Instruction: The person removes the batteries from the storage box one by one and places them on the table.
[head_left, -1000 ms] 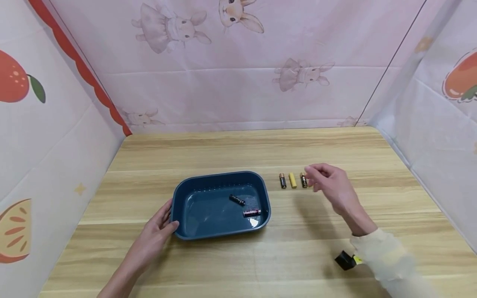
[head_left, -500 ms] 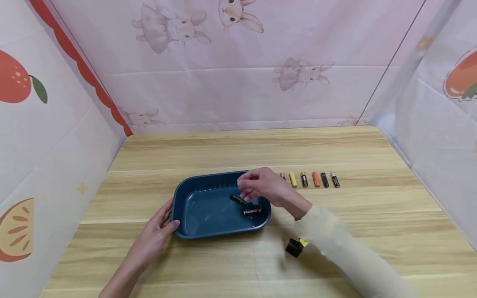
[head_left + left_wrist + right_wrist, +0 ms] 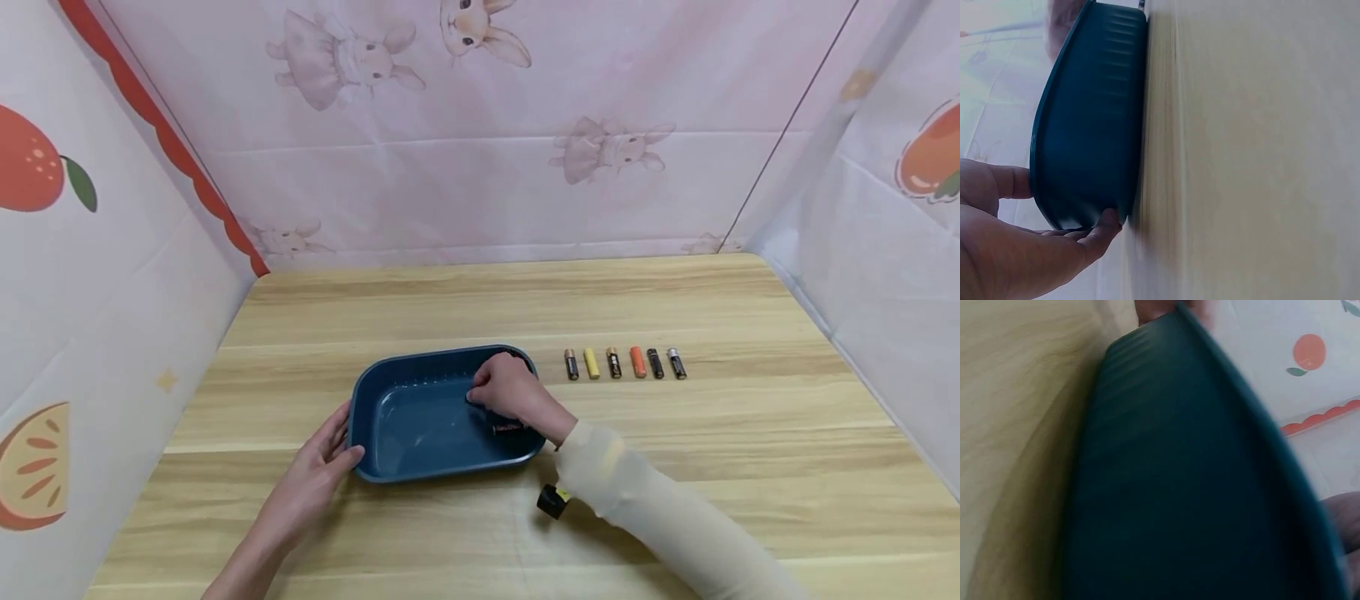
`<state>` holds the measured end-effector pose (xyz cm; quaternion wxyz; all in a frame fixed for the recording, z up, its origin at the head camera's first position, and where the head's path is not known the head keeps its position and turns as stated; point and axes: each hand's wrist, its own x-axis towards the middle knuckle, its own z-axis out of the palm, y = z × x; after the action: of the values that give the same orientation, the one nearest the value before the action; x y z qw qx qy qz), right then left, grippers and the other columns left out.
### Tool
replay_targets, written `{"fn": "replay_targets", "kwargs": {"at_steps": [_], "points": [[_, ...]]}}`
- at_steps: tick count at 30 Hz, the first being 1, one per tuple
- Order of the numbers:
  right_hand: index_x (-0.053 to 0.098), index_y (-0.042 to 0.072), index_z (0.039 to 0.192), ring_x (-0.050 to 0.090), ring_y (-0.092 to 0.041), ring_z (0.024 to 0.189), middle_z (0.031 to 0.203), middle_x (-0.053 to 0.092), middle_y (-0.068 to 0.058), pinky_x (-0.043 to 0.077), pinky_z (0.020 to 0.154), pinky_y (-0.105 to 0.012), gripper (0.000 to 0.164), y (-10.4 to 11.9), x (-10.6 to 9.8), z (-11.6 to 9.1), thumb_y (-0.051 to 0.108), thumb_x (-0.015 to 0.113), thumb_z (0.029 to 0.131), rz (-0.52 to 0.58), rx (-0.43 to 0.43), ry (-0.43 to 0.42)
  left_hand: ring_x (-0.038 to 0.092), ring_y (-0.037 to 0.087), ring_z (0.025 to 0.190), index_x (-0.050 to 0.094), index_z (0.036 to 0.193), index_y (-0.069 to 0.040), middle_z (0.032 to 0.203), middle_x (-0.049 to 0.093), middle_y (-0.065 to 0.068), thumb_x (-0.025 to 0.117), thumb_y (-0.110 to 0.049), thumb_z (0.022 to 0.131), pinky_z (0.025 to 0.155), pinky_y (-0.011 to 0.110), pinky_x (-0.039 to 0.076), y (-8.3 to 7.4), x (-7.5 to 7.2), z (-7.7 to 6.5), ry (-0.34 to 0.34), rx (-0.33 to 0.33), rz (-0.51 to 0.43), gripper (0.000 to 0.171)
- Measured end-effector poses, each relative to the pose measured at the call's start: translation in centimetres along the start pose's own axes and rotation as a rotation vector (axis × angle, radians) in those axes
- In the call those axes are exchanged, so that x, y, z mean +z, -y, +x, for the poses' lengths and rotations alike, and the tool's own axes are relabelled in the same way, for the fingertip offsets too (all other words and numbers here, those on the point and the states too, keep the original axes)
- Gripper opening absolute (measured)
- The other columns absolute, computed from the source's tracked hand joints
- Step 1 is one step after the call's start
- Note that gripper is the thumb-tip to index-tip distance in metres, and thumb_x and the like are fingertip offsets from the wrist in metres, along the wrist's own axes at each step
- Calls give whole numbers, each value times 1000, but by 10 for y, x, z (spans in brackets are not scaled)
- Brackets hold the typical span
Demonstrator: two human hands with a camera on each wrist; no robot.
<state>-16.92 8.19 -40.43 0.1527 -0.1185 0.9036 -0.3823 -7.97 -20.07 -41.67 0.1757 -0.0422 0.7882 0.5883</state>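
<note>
A dark blue rectangular plastic bin point(image 3: 420, 467) sits on the wooden table. At its left end my left hand point(image 3: 322, 458) grips it, thumb over the rim and fingers against the outer wall. The left wrist view shows these fingers low on the wall of the bin point(image 3: 1091, 119). My right hand point(image 3: 513, 390) reaches over the far right rim into the bin, thumb and fingers pinched on a black battery point(image 3: 476, 402) that they mostly cover. Close beneath the hand lies a dark red-and-black battery point(image 3: 507, 429). In the right wrist view the bin wall hides most of the fingers.
Right of the bin runs a row of several batteries, among them a yellow one point(image 3: 592, 363), an orange one point(image 3: 638, 362) and a silver-topped black one point(image 3: 677, 363). A small black device point(image 3: 552, 501) hangs under the right sleeve. Printed fabric walls point(image 3: 480, 200) surround the table.
My right hand has moved left from above the battery row, then down into the bin, onto the black battery. The left hand and the bin have stayed put.
</note>
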Motion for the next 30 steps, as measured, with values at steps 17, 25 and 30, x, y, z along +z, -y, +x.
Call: {"fn": "replay_targets", "kwargs": {"at_steps": [17, 25, 30], "points": [[79, 4, 105, 61, -10, 66, 83, 71, 0, 52, 58, -22, 13, -5, 11, 10, 7, 74, 92, 65, -32, 117, 14, 35, 156, 6, 166, -7, 172, 6, 15, 50, -10, 108, 119, 44, 30, 4, 1, 1, 4, -12, 7, 73], [72, -2, 122, 59, -18, 69, 86, 69, -7, 57, 67, -34, 26, -2, -9, 4, 9, 64, 100, 313, -91, 222, 14, 35, 157, 6, 166, -7, 172, 6, 14, 50, -11, 108, 120, 46, 29, 3, 0, 1, 5, -6, 4, 73], [67, -6, 120, 64, -21, 76, 94, 69, -12, 60, 84, -53, 21, -1, -27, -2, 5, 61, 102, 531, -91, 242, 14, 34, 157, 6, 166, -8, 172, 7, 14, 50, -10, 108, 119, 45, 29, 3, 0, 2, 5, -5, 1, 73]]}}
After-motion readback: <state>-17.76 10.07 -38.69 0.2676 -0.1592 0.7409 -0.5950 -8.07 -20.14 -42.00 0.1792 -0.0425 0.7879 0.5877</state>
